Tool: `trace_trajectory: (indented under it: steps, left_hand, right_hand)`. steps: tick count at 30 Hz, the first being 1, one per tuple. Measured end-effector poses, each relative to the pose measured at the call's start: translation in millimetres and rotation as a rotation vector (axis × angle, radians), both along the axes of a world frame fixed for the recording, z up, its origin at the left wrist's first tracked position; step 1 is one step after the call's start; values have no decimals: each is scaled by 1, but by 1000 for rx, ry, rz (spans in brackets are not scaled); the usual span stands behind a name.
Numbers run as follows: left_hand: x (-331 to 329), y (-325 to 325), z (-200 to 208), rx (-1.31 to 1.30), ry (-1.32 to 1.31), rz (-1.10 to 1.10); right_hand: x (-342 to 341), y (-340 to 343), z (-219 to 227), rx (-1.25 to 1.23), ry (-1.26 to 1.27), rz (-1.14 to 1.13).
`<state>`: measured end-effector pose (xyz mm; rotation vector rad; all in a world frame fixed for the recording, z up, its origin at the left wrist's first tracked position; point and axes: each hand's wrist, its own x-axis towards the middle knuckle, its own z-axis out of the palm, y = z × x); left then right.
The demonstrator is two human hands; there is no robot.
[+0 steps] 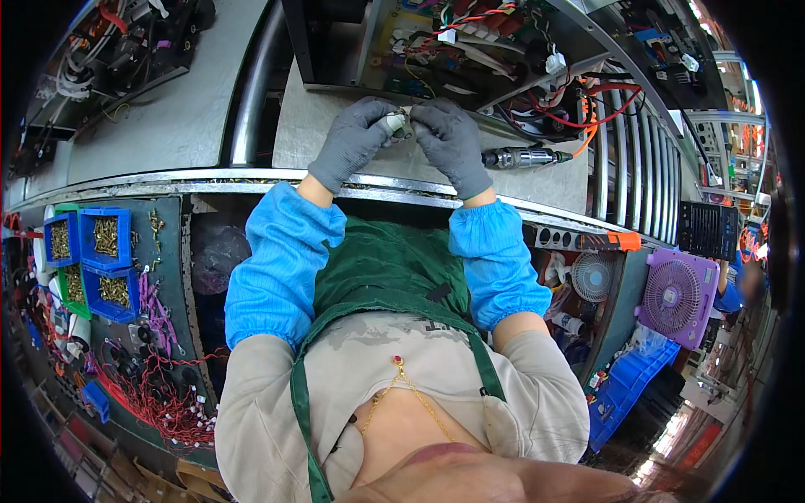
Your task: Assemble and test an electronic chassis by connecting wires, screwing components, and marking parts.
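Holding a small, whitish, partly dark part (392,124) between gloved hands (352,141).

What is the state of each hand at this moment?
Left hand: closed, holding a small pale part.
Right hand: fingers bent beside it; grip cannot be told.

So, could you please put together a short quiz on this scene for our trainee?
1. What colour are the person's gloves?
2. True or false: blue trays of small brass-coloured parts are on the person's left.
3. Which hand is nearer the dark cylindrical tool: A) left or B) right?

Key: 1. Grey. 2. True. 3. B, the right hand.
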<state>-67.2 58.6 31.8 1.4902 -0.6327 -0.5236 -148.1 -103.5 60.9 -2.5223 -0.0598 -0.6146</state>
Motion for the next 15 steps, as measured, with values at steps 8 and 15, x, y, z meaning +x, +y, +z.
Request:
trace_trajectory:
  steps: [8, 15]
  left_hand:
    - [4, -5, -4, 319, -496, 136]
    - [-14, -7, 13, -12, 12, 187]
  right_hand:
    - [-5, -2, -8, 132, 16, -1]
    - [0, 2, -5, 263, 58, -17]
